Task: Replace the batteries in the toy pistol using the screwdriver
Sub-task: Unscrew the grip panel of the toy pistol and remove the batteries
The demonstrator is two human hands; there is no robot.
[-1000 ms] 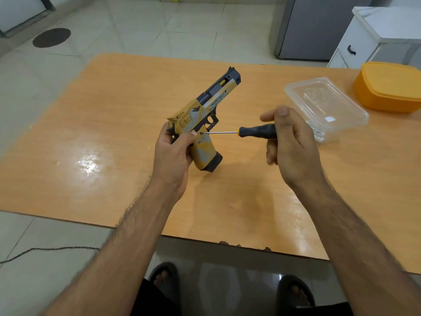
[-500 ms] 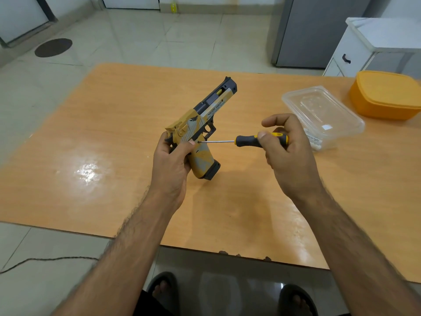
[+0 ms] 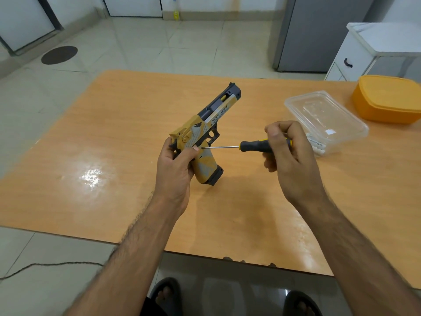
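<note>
Clearly the left hand [image 3: 176,165] is clenched around the back of the toy pistol [image 3: 206,137], holding it above the table [image 3: 114,137], muzzle pointing away. The right hand [image 3: 286,153] grips the screwdriver [image 3: 250,146] by its black-and-yellow handle, tip set against the frame above the grip. Judging by this, a cover screw is being worked; next calls for steady twisting with the tip kept seated. A clear plastic container [image 3: 325,122] sits just beyond.

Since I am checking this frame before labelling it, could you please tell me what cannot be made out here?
All in the head view:
- Screw under the screwdriver tip: too small, beside the left hand's thumb.
- Rear of the toy pistol grip: covered by the left hand.
- Screwdriver handle end: wrapped by the right hand.
- Clear container contents: blurred by the lid, partly behind the right hand.
- Orange container: cut by the right edge.
</note>
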